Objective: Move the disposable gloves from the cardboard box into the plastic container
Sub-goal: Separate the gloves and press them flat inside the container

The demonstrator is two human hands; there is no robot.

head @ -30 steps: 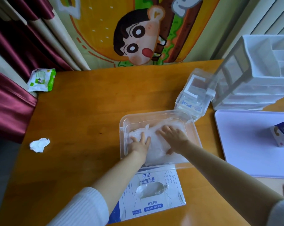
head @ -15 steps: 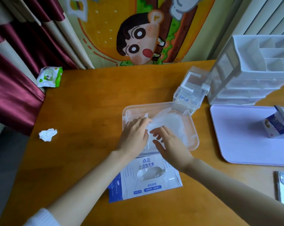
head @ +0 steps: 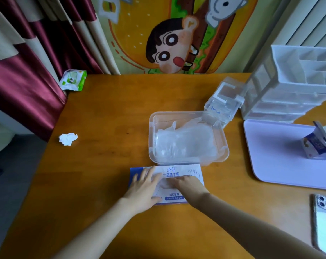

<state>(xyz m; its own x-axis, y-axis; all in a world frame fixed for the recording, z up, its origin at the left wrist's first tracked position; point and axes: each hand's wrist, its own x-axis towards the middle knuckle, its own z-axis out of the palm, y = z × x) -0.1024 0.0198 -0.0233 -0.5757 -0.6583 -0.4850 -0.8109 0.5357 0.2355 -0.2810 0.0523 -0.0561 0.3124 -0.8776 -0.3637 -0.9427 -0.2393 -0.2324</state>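
Wooden table [head: 102,109] bears crumpled tissue [head: 67,139] and phone [head: 324,221] (cut off); left hand [head: 143,187] flat on cardboard box [head: 177,170]; grip of right hand [head: 188,184] unclear.

A pack of wipes [head: 73,80] lies at the far left corner of the wooden counter [head: 106,113], with a crumpled tissue [head: 67,139] nearer. On the right, a small clear box [head: 224,101] sits beside a white drawer unit [head: 293,86]. A lilac tray [head: 274,156] carries an opened carton [head: 316,146], and a phone [head: 325,223] lies near it.

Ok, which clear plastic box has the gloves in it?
The lidless clear plastic container, gloves heaped inside, beyond the white cardboard box; the smaller clear box behind it has a white clasp.
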